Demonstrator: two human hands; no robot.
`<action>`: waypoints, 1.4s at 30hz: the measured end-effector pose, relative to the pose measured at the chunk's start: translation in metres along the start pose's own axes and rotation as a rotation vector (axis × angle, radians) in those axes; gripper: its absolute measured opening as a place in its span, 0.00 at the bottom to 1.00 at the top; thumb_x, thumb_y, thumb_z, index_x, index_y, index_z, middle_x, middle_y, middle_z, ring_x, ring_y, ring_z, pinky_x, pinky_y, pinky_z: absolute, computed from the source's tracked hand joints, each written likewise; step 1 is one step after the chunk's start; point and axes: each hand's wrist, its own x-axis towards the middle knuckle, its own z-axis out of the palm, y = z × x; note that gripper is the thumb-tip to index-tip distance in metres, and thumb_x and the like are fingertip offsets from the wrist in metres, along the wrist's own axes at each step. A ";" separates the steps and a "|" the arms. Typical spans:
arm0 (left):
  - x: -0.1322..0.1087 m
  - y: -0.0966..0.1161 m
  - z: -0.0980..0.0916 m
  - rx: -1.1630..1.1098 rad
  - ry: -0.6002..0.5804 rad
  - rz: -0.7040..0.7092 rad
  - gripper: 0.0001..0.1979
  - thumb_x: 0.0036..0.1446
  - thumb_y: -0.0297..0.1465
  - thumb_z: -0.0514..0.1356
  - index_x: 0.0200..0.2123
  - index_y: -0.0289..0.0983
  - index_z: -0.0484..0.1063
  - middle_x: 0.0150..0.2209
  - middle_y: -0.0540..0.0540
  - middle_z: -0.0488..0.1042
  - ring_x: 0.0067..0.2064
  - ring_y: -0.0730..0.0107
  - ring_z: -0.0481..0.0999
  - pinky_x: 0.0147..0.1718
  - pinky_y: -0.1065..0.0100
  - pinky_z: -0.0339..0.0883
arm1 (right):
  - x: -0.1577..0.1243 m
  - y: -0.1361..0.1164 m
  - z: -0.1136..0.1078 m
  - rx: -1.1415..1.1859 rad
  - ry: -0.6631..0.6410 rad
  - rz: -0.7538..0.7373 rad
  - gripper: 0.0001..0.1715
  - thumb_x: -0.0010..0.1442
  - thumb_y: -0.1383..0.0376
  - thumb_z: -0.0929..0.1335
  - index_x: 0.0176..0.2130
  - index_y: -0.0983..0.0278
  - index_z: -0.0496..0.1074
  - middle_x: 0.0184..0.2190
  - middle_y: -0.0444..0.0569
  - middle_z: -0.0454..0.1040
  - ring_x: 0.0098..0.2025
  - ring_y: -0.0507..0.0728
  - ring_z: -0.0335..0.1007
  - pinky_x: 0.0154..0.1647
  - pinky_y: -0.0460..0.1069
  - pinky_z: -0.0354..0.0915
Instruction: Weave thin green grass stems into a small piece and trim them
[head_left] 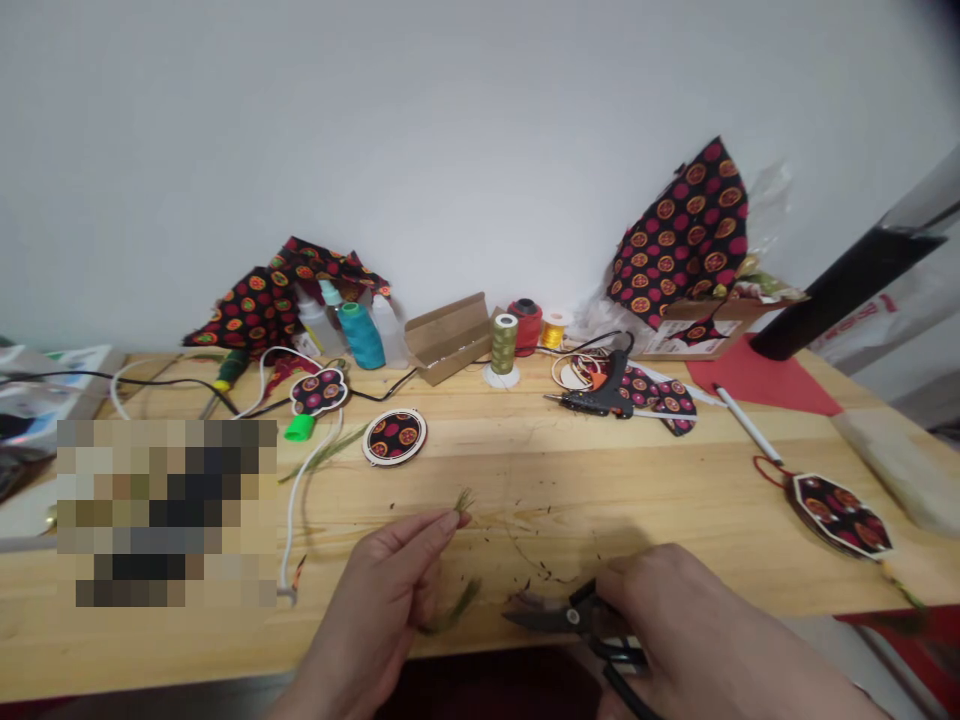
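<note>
- grip of the left hand [401, 560]: thumb and forefinger pinched together on a tuft of green thread [464, 499], its loose ends fanning out past the fingertips, at the near middle of the wooden worktop [225, 650].
- right hand [660, 610]: fingers wrapped around the black-handled scissors [573, 617], blades pointing left toward the left hand, apart from the tuft; i cannot tell whether the blades are parted.
- just right of the left hand, near the front edge, a wisp of green thread [463, 603]; i cannot tell whether it joins the pinched tuft.
- dark scraps lie scattered between and beyond the hands.
- farther off and to the left, a round fabric pendant [395, 438] in a pale frame, with a flower-shaped pendant [320, 391] beyond it.
- left of the round one, a loose green strand [326, 457] beside a white cord [298, 490].
- along the far side, left to right: a teal thread spool [363, 336], an open cardboard box [450, 340], an olive-green thread spool [504, 345], a red thread spool [529, 328] and a yellow one.
- right of these and nearer, a black glue gun [604, 397] on its side.
- far right, a white pen [750, 425] points toward an octagonal pendant [844, 515].
</note>
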 end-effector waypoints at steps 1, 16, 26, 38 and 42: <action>0.000 0.000 0.000 0.005 0.001 0.002 0.15 0.47 0.39 0.64 0.32 0.31 0.76 0.10 0.60 0.53 0.14 0.84 0.47 0.13 0.77 0.41 | -0.002 0.001 0.000 -0.024 0.014 0.003 0.18 0.40 0.50 0.73 0.25 0.61 0.71 0.24 0.46 0.72 0.26 0.54 0.62 0.23 0.47 0.50; -0.001 -0.003 0.004 -0.041 -0.019 -0.029 0.14 0.47 0.38 0.65 0.31 0.31 0.76 0.11 0.61 0.50 0.15 0.84 0.45 0.14 0.76 0.40 | 0.002 0.107 -0.049 -0.340 0.103 0.397 0.11 0.53 0.64 0.63 0.33 0.67 0.72 0.32 0.57 0.75 0.32 0.61 0.72 0.30 0.50 0.61; 0.003 -0.006 0.004 -0.072 -0.036 -0.042 0.15 0.47 0.38 0.65 0.31 0.31 0.76 0.11 0.62 0.49 0.15 0.84 0.45 0.14 0.76 0.38 | 0.010 0.075 -0.026 -0.359 0.558 0.142 0.12 0.59 0.67 0.62 0.39 0.66 0.72 0.39 0.58 0.73 0.41 0.63 0.68 0.42 0.55 0.62; 0.003 -0.007 0.008 -0.057 -0.038 -0.042 0.13 0.44 0.37 0.66 0.28 0.33 0.76 0.09 0.61 0.52 0.14 0.83 0.46 0.13 0.76 0.39 | 0.030 0.002 0.036 -0.047 0.357 -0.293 0.08 0.60 0.72 0.63 0.31 0.63 0.68 0.30 0.46 0.66 0.36 0.56 0.57 0.37 0.51 0.55; 0.003 -0.007 0.008 -0.053 -0.046 -0.034 0.12 0.45 0.38 0.65 0.27 0.33 0.76 0.10 0.60 0.52 0.15 0.83 0.46 0.14 0.76 0.39 | 0.038 0.003 0.049 -0.219 0.430 -0.330 0.06 0.56 0.73 0.66 0.29 0.64 0.67 0.29 0.47 0.67 0.34 0.57 0.56 0.36 0.52 0.54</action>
